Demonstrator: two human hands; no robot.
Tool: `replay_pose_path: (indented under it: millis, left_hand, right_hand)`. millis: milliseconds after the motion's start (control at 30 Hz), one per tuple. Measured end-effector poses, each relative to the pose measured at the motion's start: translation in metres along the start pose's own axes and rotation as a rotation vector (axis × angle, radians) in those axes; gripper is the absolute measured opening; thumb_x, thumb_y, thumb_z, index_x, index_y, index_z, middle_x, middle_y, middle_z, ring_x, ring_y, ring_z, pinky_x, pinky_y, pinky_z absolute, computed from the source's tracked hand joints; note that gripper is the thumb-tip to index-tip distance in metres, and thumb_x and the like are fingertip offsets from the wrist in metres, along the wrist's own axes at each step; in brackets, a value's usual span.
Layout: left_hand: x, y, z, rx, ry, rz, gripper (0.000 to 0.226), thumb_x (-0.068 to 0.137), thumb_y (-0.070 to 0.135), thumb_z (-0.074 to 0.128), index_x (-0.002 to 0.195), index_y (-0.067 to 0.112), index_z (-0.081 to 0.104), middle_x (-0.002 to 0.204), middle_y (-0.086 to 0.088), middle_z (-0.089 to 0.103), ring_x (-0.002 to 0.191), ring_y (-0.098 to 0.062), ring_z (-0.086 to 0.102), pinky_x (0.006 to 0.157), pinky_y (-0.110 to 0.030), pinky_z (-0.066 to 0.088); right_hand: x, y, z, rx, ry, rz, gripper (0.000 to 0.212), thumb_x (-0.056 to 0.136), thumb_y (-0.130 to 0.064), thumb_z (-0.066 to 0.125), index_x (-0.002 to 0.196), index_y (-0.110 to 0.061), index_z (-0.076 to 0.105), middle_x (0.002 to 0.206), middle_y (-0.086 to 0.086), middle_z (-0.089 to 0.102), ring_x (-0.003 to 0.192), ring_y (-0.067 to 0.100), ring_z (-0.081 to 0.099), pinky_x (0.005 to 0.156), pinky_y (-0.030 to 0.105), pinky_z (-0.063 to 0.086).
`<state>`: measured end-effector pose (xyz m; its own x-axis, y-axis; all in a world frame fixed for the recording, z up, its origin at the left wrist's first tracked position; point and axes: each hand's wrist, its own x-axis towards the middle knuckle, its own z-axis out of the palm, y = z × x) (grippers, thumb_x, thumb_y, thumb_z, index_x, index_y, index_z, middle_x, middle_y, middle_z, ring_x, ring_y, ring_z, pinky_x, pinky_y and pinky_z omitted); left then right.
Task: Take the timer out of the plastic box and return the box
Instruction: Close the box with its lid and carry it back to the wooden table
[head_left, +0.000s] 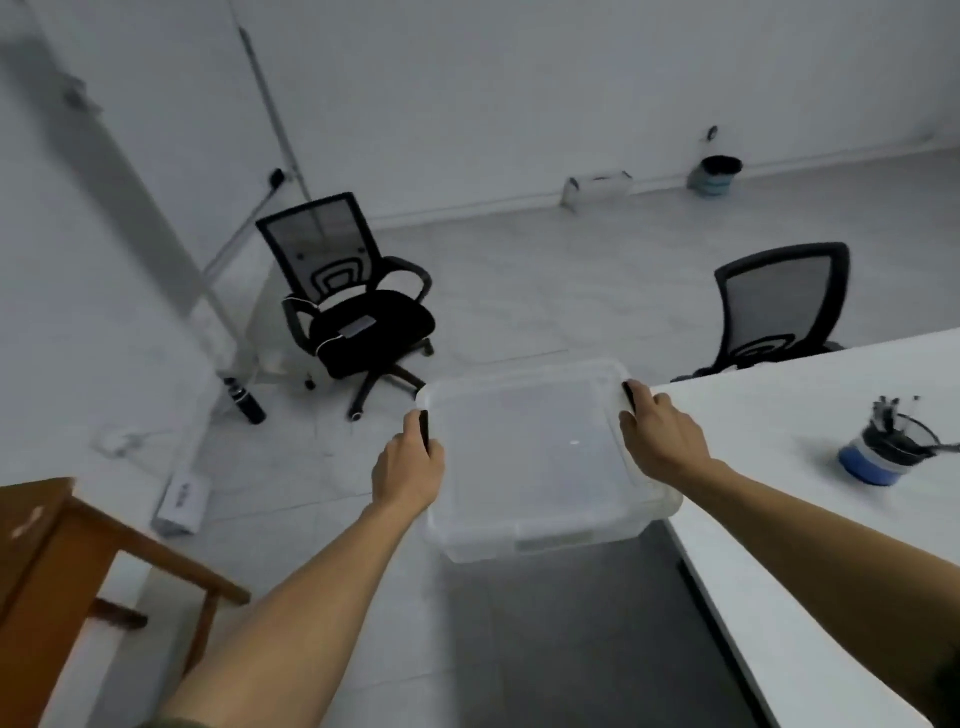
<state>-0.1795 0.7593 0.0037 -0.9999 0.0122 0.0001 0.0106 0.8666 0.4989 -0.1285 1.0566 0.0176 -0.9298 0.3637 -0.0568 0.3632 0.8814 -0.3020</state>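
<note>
I hold the clear plastic box (540, 457) in the air over the floor, just left of the white tabletop (810, 519), its lid on. My left grip (410, 467) is closed on the box's left black latch and my right grip (660, 431) on the right one. I cannot see the timer.

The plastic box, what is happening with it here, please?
A person carries the clear plastic box with both bare hands, the left hand and the right hand each gripping a black side handle. The box is in the air above the floor, beside the corner of the white table. Its lid looks closed, and no timer shows in this view. A pen holder stands on the table; two black office chairs are behind.
</note>
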Motion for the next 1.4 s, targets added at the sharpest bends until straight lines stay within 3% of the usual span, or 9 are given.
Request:
replay_pose_path:
  millis: [233,500,700,833,1000,1200,1400]
  left_hand:
    - [0.017,-0.13,-0.088,-0.006,0.156,-0.228,0.04,0.098,0.027,0.039,0.137,0.02,0.034,0.097,-0.01,0.063,0.078,-0.025,0.055,0.065,-0.035,0.044]
    - [-0.007,-0.241,-0.151,-0.028,0.354,-0.54,0.042,0.098,0.026,0.044,0.139,0.018,0.038,0.111,-0.014,0.065,0.099,-0.033,0.064,0.08,-0.044,0.055]
    - [-0.033,-0.305,-0.176,0.008,0.499,-0.796,0.042,0.1,0.032,0.045,0.14,0.019,0.039,0.122,-0.004,0.063,0.109,-0.024,0.063,0.087,-0.035,0.051]
    - [-0.048,-0.334,-0.193,-0.044,0.636,-0.97,0.038,0.099,0.034,0.044,0.135,0.021,0.042,0.108,0.001,0.065,0.091,-0.016,0.063,0.087,-0.035,0.055]
    - [-0.08,-0.356,-0.21,-0.072,0.774,-1.187,0.036,0.098,0.032,0.046,0.132,0.02,0.041,0.101,-0.001,0.066,0.079,-0.015,0.059,0.073,-0.032,0.05]
    - [-0.133,-0.391,-0.229,-0.058,0.804,-1.444,0.038,0.099,0.031,0.045,0.134,0.018,0.039,0.108,-0.007,0.067,0.089,-0.024,0.065,0.081,-0.04,0.053]
    - [-0.169,-0.467,-0.254,-0.086,0.808,-1.52,0.038,0.098,0.03,0.044,0.133,0.017,0.038,0.106,-0.01,0.066,0.085,-0.025,0.061,0.081,-0.042,0.054]
  right_hand:
    - [0.047,-0.178,0.045,-0.005,-0.104,-0.252,0.05,0.1,-0.036,0.032,0.148,-0.024,0.024,0.128,0.019,0.049,0.1,0.041,0.058,0.077,0.041,0.042]
    - [0.058,-0.352,0.091,-0.019,-0.197,-0.606,0.053,0.099,-0.034,0.036,0.149,-0.022,0.024,0.129,0.019,0.05,0.104,0.041,0.057,0.082,0.043,0.045]
    - [0.057,-0.47,0.144,-0.034,-0.3,-0.874,0.051,0.098,-0.034,0.039,0.147,-0.021,0.028,0.131,0.02,0.051,0.107,0.042,0.057,0.085,0.043,0.045]
    - [0.052,-0.553,0.176,-0.042,-0.374,-1.088,0.049,0.099,-0.034,0.037,0.146,-0.021,0.027,0.122,0.02,0.052,0.098,0.04,0.059,0.078,0.041,0.045]
    - [0.015,-0.641,0.202,-0.028,-0.435,-1.325,0.049,0.1,-0.035,0.038,0.145,-0.018,0.03,0.116,0.018,0.054,0.094,0.038,0.061,0.077,0.04,0.047]
    - [-0.065,-0.717,0.24,0.009,-0.534,-1.514,0.048,0.099,-0.032,0.042,0.144,-0.017,0.034,0.124,0.017,0.055,0.104,0.038,0.061,0.089,0.045,0.048]
    - [-0.126,-0.784,0.284,-0.019,-0.53,-1.609,0.049,0.099,-0.037,0.039,0.145,-0.021,0.032,0.119,0.012,0.058,0.098,0.03,0.062,0.084,0.041,0.05]
